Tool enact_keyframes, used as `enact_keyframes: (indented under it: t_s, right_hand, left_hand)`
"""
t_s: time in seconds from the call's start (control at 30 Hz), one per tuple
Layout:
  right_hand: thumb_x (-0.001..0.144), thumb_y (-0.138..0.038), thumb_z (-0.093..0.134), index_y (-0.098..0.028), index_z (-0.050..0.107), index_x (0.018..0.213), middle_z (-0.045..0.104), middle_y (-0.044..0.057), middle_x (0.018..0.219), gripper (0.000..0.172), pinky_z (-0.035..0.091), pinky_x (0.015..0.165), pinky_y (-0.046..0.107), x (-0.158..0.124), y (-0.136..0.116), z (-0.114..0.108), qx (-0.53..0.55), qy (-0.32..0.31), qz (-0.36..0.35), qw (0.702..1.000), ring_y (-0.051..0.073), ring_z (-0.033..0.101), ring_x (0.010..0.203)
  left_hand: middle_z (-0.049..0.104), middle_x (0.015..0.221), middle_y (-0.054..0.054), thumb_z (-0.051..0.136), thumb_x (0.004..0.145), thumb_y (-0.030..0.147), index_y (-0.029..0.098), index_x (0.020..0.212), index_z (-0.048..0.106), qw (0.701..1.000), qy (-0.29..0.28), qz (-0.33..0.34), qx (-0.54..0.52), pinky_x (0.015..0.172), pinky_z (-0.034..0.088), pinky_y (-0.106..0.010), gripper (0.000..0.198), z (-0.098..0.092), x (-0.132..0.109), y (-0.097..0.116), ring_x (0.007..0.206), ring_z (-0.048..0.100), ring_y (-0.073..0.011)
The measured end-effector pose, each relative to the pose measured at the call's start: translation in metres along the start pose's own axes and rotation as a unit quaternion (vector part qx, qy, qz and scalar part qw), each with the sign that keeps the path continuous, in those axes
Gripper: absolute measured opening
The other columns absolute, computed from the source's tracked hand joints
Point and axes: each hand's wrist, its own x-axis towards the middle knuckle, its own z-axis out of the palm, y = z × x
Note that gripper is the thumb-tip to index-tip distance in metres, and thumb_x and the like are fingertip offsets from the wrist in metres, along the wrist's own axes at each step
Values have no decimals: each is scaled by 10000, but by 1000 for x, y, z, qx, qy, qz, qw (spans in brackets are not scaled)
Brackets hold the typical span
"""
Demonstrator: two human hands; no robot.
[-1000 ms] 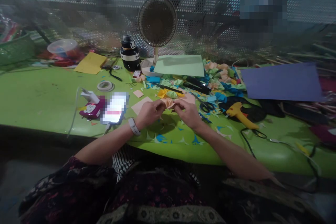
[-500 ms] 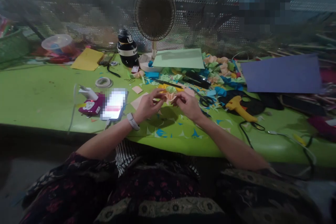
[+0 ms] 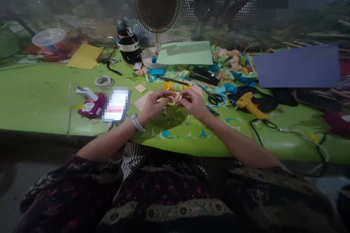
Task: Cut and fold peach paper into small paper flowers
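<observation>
Between my two hands is a small peach paper flower (image 3: 175, 97) with crimped, pointed edges. My left hand (image 3: 154, 106) pinches its left side between thumb and fingers. On the other side, my right hand (image 3: 194, 105) grips it with closed fingertips, which partly hide the paper. Behind the hands lie yellow and pale green paper pieces (image 3: 170, 86). Black scissors (image 3: 214, 98) rest just right of my right hand. A flat peach sheet (image 3: 141, 102) sticks out beside my left hand. Blue and white paper scraps (image 3: 167, 133) are strewn in front of me on the green table (image 3: 35, 98).
On the left are a phone (image 3: 116, 105), a purple power block (image 3: 91, 106) and a tape roll (image 3: 104, 81). A black bottle (image 3: 128, 45) and a fan (image 3: 158, 2) stand behind. A stapler (image 3: 205, 76), a yellow glue gun (image 3: 251, 106) and a purple sheet (image 3: 296, 66) lie right.
The camera view has tipped slightly, so the table sits higher in the picture. Both hands keep hold of the peach flower, and their fingers have shifted a little on it.
</observation>
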Motion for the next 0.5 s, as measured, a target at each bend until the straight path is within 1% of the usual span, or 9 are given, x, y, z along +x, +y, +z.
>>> enact_keyframes:
  t_s: [0.1,0.3,0.4,0.5]
  right_hand:
    - [802,-323,639,-198,599,933,697,38,867,185,558,695,317,-2,-3,-1,-46,14,-35,998,155,651,744]
    - [835,-305,598,-201,612,915,687,53,906,131,547,781,349,-1,-7,-2,-98,35,-83,991,173,640,810]
    - [834,-294,597,-204,620,955,694,54,938,153,550,786,354,0,-6,0,-83,25,-95,992,174,647,821]
    - [837,-314,607,-214,641,963,713,49,957,165,556,809,362,0,-3,1,-51,17,-87,995,174,660,834]
  left_hand:
    - [731,1029,-80,641,839,282,155,994,728,997,10,-52,-51,728,611,-257,218,0,1,0,869,691,-141]
    - [739,994,-53,659,831,296,170,958,707,985,10,-130,-112,707,608,-252,185,1,3,0,819,688,-124]
    - [738,987,-51,685,813,286,168,927,701,978,11,-155,-135,680,601,-246,165,3,3,1,781,679,-115]
    - [737,996,-53,717,787,287,168,902,706,971,16,-170,-169,665,595,-244,166,4,2,2,790,680,-124]
